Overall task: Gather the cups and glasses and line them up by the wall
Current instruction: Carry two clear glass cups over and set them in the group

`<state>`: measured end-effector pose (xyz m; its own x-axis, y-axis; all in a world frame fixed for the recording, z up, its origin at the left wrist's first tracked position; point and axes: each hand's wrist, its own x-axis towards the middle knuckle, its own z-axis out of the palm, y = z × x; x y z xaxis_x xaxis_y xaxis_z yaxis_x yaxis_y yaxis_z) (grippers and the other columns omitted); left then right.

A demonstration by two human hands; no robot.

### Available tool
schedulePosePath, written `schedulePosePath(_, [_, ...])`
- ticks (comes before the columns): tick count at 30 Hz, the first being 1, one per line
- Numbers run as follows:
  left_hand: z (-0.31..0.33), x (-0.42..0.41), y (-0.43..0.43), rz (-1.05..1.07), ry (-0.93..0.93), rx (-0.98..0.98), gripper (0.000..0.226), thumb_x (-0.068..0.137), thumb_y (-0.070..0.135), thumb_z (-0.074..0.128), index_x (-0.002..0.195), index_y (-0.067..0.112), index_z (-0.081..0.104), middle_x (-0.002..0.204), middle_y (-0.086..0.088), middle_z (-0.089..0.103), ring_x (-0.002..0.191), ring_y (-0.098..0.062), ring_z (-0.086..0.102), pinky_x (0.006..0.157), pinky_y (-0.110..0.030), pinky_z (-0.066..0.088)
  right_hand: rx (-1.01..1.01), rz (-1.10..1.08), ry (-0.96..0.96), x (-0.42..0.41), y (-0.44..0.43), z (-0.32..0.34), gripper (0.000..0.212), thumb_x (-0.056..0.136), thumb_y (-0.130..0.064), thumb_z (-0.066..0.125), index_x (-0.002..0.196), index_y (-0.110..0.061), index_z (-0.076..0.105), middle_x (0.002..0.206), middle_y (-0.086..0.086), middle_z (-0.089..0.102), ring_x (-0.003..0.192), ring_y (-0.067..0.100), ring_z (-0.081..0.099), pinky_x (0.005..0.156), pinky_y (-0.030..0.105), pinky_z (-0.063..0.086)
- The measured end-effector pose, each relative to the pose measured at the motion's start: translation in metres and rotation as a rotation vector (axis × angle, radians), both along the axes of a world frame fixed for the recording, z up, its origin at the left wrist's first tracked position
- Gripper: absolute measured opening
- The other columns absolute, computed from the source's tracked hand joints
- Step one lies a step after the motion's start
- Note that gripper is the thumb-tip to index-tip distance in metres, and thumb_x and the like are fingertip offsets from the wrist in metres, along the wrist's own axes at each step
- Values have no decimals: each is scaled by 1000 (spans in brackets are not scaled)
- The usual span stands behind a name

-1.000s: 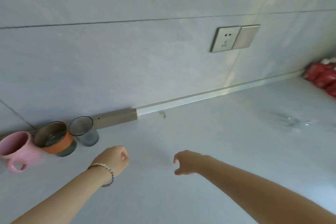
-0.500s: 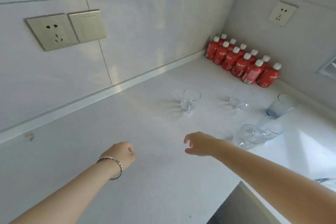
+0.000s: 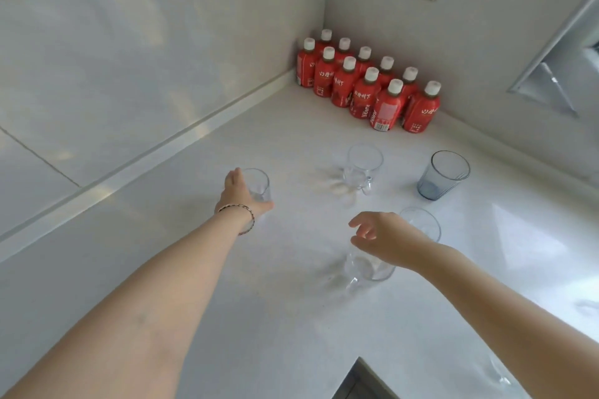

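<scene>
A: Where is the left hand [image 3: 239, 193]?

B: Reached out over the tabletop [image 3: 201, 317], its grip wrapped round a clear glass [image 3: 259, 186] that stands upright, a little out from the left wall edge. The fingers are on the far side, the thumb near the base. A beaded bracelet [image 3: 241, 217] sits on that wrist.

A: And the right hand [image 3: 384, 238]?

B: Its grip is loose and part open, holding nothing. It hovers above a clear handled glass [image 3: 368, 266], close over the rim; I cannot tell if it touches.

A: What other glasses are there?

B: Another clear glass [image 3: 423, 223] just behind the right hand, partly hidden by it. A clear mug [image 3: 361, 167] with a handle farther back, toward the far corner. A blue-tinted tumbler [image 3: 442, 175] to the right of that, near the right wall edge. All upright and apart from one another.

A: Anything in the corner itself?

B: Red juice bottles [image 3: 366, 87] with white caps, packed in two rows along the right wall.
</scene>
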<state>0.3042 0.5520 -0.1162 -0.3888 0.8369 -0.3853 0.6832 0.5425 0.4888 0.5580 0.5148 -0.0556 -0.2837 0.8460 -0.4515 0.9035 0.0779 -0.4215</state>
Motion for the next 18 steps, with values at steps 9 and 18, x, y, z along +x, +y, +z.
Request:
schedulePosePath(9, [17, 20, -39, -30, 77, 115, 81, 64, 30, 80, 131, 13, 39, 137, -5, 41, 113, -27, 56, 87, -35, 46, 34, -76, -47, 32, -6, -15, 66, 82, -48, 63, 139, -26, 38, 140, 0, 42, 122, 19, 47, 97, 32, 42])
schedulePosePath(18, [43, 6, -135, -23, -59, 169, 89, 55, 29, 87, 131, 21, 41, 117, 13, 43, 114, -15, 55, 92, -32, 48, 38, -95, -260, -5, -35, -44, 83, 79, -54, 61, 144, -24, 20, 139, 10, 36, 125, 31, 42, 90, 37, 48])
